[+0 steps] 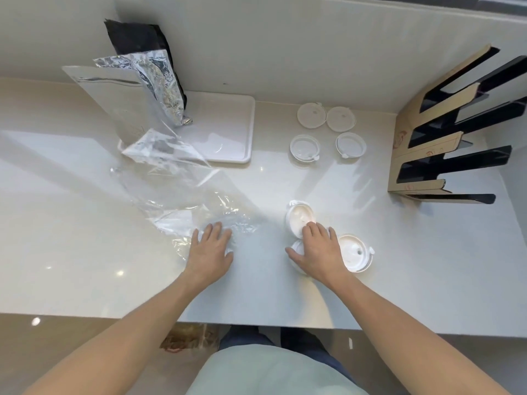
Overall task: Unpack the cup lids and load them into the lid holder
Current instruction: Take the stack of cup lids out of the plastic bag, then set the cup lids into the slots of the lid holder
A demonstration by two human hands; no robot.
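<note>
Pinning the empty plastic bag [182,201] flat with an open left hand [211,250], the person spreads their right hand [319,252] over white lids [301,216] near the counter's [85,252] front edge, seemingly gathering them for the slotted holder [445,138] at the right edge.

Glossy white counter [71,223] — pale walls [256,38].

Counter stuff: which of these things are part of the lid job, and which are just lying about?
Part of the job:
white cup lids
lids under the right hand
clear plastic bag under the left hand
lid holder

Just lying about:
white tray
foil pouches
black bag
</note>
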